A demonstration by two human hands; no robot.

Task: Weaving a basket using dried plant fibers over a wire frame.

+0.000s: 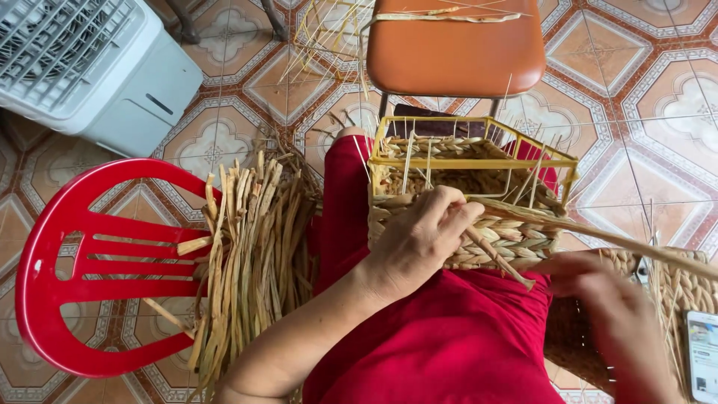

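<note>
Our left hand (419, 236) pinches a straw strand (598, 236) against the half-woven basket (479, 232), strand running right past our loosely curled, blurred right hand (606, 299), grip unclear.

— Any room beside the half-woven basket (479, 217)?
— Left is crowded: the bundle of dried reeds (250, 254) on the red chair (67, 269). The orange chair (456, 45) blocks ahead. Open floor (636, 112) lies right of it.

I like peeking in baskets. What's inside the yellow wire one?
Inside the yellow wire basket frame, thin pale stalks stand against its woven straw sides. The left hand covers the near wall, and the bottom is hidden.
</note>
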